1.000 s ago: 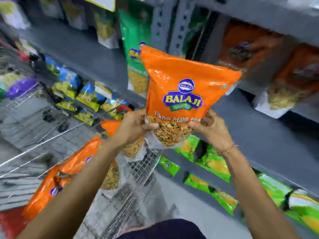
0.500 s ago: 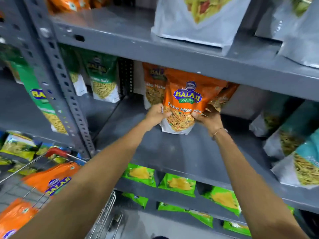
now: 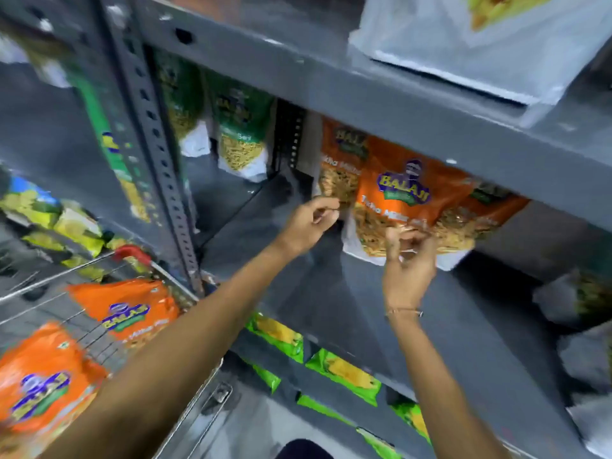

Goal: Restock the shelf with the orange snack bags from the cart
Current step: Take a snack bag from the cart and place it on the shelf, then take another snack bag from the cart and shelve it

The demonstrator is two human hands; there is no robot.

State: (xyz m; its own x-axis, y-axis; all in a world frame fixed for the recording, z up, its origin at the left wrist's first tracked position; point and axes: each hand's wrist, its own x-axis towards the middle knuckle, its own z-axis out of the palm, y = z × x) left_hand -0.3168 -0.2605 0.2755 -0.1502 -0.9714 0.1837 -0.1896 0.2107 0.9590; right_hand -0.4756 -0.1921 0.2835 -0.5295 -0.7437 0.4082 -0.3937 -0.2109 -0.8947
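An orange bag (image 3: 402,200) stood upright on the grey shelf (image 3: 331,276), among other orange bags: one (image 3: 341,167) behind it toward the left, another (image 3: 477,213) leaning at its right. The right hand (image 3: 409,263) was raised in front of the bag's lower edge, its fingers (image 3: 395,238) curled loosely at the clear window showing the snack mix. Motion blur made it impossible to tell whether that grip still pinched the bag or had let go. The left hand (image 3: 309,223) hovered just left of the bag, fingers half curled around nothing, its grip released and apart from the packaging. A thin bracelet (image 3: 404,311) circled the right wrist below that grip.

Down and to the left of both hands, the wire cart (image 3: 82,273) with a red handle cap (image 3: 132,253) held more orange bags: one (image 3: 127,313) near its top rim and one (image 3: 43,385) nearer the camera. Left of the left grip, beyond the perforated upright (image 3: 159,167), green bags (image 3: 241,134) stood at the back of the same shelf level. Beneath the hands, lime-green packets (image 3: 344,376) lined the lower shelf edge. Above the grips, a pale bag (image 3: 463,51) sat on the upper shelf (image 3: 364,94).
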